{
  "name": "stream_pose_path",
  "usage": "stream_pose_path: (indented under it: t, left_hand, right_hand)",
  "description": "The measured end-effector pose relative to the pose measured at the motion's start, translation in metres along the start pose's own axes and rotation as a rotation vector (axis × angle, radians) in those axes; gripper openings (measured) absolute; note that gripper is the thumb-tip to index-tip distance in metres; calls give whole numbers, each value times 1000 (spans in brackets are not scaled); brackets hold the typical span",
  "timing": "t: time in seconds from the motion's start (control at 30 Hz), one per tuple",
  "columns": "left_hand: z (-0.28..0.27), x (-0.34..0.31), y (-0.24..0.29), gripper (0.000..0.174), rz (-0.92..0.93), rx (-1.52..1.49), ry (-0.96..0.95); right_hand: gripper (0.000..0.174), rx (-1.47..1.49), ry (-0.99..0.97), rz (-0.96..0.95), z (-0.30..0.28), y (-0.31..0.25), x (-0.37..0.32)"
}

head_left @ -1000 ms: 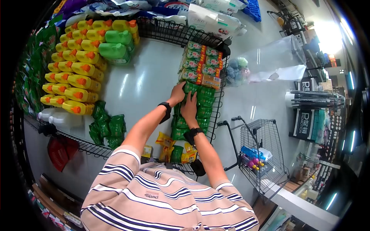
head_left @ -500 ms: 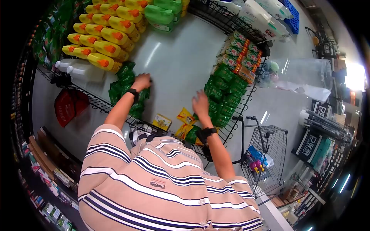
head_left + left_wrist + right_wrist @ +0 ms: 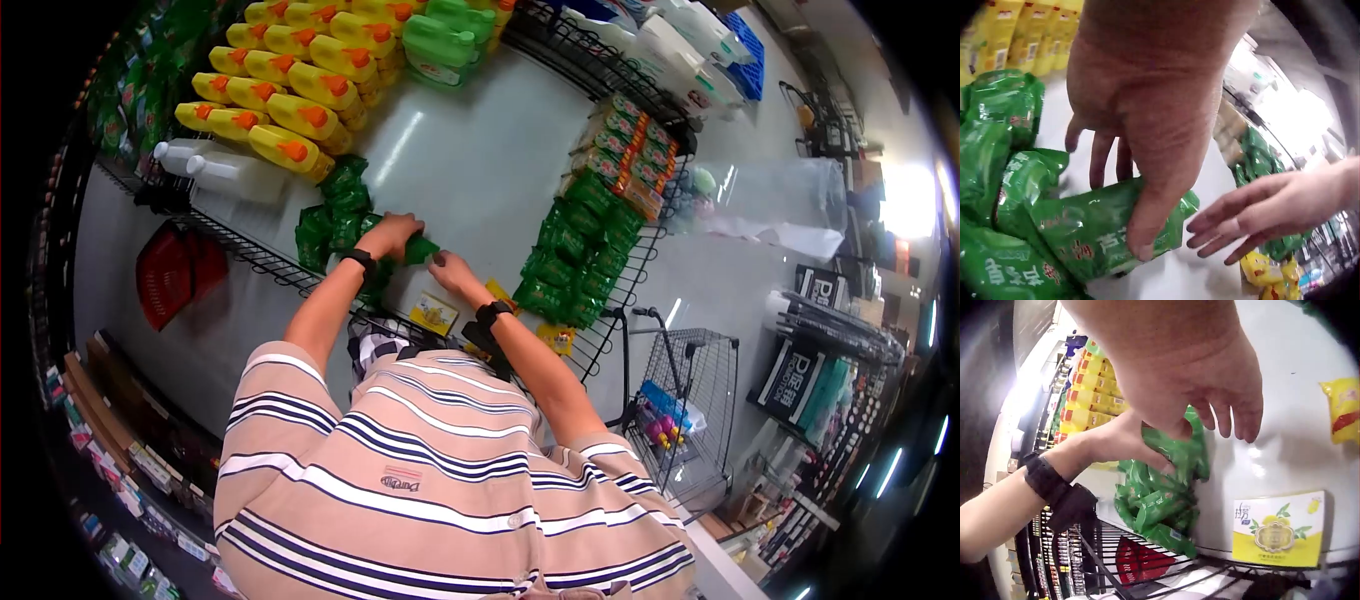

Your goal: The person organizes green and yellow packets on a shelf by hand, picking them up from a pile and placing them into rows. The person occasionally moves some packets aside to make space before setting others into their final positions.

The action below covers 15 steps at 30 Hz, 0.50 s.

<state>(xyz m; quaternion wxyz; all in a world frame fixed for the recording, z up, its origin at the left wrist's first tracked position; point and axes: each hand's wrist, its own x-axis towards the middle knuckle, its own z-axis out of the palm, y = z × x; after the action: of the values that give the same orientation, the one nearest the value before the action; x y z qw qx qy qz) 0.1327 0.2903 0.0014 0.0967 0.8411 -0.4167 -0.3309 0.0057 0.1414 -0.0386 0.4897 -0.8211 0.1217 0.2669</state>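
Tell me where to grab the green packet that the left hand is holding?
Probably its free end, from the bare shelf side. The green packet is flat; the left hand pinches its middle, other green packets crowd one side, and the end toward the right hand sticks out bare. Pinch it with fingers underneath, thumb on top.

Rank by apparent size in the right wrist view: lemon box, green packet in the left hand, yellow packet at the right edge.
1. lemon box, largest.
2. green packet, partly covered by the left hand, so its rank is unsure.
3. yellow packet, smallest, cut off by the frame edge.
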Motion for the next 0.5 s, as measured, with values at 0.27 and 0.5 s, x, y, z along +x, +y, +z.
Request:
stream_pose_path:
  t: [0.27, 0.5]
  left_hand:
    - [31, 28, 55, 54, 213, -442, 88]
    - [61, 40, 96, 58, -287, -115, 190]
  right_hand:
    - [44, 13, 215, 92, -19, 47, -34]
    - [55, 386, 202, 232, -34, 67, -56]
